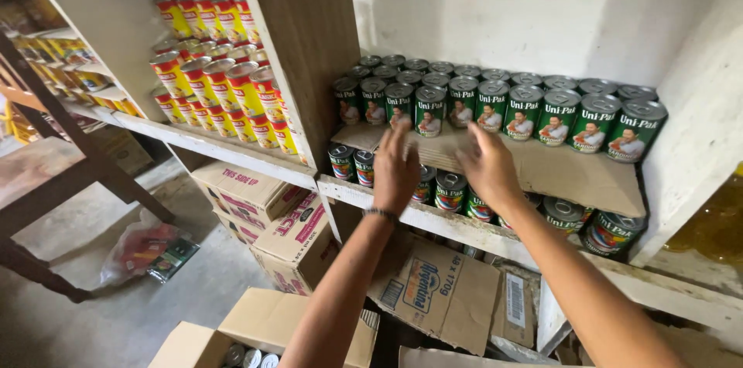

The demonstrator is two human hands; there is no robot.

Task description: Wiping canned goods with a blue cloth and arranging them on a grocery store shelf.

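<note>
left hand (396, 169) spread open, empty | right hand (487, 167) open, empty | both at flat brown cardboard sheet (573, 174) bearing green-labelled round metal tins (503, 105) on white shelf (433, 217) | sheet likely bendy under heavy load; grip front edge

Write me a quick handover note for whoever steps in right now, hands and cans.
Left hand: open, holds nothing, raised at the cardboard sheet.
Right hand: open, holds nothing, beside it.
Green-label cans: in rows on the cardboard.
Lower cans: a layer on the shelf under it.
Open box on the floor: a few cans show inside.
Done: two layers stocked.
Left: cans in the box.
</note>
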